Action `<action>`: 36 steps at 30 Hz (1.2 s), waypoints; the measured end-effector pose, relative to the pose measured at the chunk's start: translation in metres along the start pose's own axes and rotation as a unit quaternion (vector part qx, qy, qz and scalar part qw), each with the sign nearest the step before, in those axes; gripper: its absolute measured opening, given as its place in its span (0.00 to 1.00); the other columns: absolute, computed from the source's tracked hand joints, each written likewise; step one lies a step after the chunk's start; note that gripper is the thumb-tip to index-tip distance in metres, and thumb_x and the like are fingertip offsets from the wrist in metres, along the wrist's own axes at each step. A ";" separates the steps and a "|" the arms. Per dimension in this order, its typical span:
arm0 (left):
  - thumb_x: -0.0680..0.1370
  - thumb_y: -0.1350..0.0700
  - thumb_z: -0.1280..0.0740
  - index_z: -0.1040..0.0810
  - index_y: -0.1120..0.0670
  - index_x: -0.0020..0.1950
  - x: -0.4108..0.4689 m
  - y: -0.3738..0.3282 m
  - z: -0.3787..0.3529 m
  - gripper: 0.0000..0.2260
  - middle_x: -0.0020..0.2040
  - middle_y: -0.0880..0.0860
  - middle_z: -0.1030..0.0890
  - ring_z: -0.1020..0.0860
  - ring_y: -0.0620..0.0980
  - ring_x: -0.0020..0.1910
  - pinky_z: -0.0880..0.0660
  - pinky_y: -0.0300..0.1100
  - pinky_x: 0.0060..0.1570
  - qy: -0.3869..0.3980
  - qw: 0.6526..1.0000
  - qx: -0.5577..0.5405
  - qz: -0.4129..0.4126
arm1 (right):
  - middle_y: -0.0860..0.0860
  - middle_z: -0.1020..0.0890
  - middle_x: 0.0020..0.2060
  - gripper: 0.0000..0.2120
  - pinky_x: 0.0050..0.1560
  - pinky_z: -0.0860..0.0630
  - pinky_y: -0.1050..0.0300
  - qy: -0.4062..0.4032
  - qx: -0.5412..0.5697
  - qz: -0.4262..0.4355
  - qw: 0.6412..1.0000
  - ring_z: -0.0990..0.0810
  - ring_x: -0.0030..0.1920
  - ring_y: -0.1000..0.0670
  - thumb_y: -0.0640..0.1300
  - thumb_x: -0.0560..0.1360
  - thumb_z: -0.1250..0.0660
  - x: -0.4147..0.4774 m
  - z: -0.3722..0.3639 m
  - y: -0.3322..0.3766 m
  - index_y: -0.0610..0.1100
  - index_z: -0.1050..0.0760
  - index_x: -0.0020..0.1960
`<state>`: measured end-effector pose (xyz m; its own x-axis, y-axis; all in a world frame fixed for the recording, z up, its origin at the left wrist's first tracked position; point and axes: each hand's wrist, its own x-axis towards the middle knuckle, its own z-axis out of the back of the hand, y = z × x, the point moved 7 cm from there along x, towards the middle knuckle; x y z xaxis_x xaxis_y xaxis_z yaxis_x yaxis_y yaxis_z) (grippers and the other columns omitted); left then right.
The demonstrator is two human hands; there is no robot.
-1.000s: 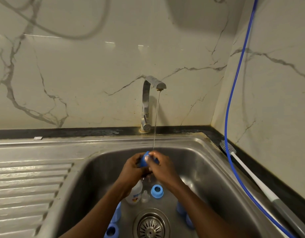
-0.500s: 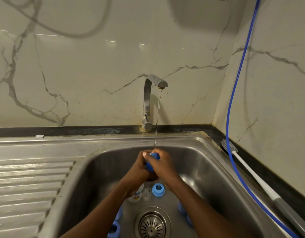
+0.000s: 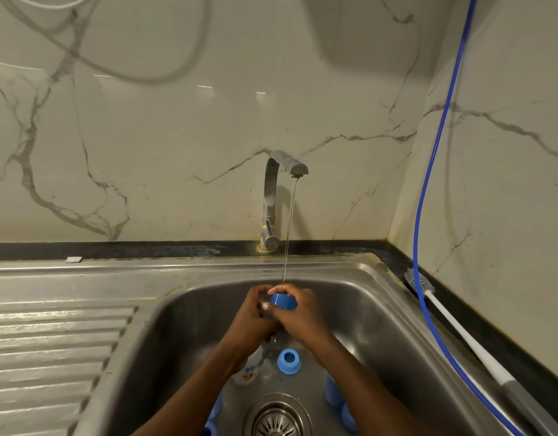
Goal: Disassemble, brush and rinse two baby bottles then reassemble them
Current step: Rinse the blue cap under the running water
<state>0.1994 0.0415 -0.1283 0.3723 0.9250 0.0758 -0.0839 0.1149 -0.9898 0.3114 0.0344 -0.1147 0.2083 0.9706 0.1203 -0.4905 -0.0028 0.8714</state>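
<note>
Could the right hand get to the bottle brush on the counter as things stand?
Likely yes, once freed: the right hand grips the blue bottle part with the left hand. The brush lies on the counter to its right, nothing between, though a blue hose crosses its handle.

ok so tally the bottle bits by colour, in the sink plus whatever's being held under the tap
blue parts: 6, held blue part, ring, two at right, two at left
clear bottle: 1
clear teat: 1, blurred
total: 8, arms may hide more
</note>
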 end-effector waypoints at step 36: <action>0.77 0.66 0.35 0.31 0.48 0.66 0.004 -0.001 0.029 0.21 0.61 0.44 0.27 0.26 0.41 0.57 0.29 0.32 0.52 -0.109 0.949 0.258 -0.144 | 0.45 0.25 0.67 0.26 0.64 0.30 0.53 0.400 -0.476 -0.141 0.771 0.26 0.66 0.44 0.53 0.76 0.31 -0.068 -0.042 -0.025 0.41 0.29 0.69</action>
<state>0.1742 0.0558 -0.1237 0.2534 0.8750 0.4124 -0.4702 0.4840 -0.7380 0.2742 -0.0214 -0.1642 0.0188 0.7397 -0.6727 -0.9988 0.0437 0.0201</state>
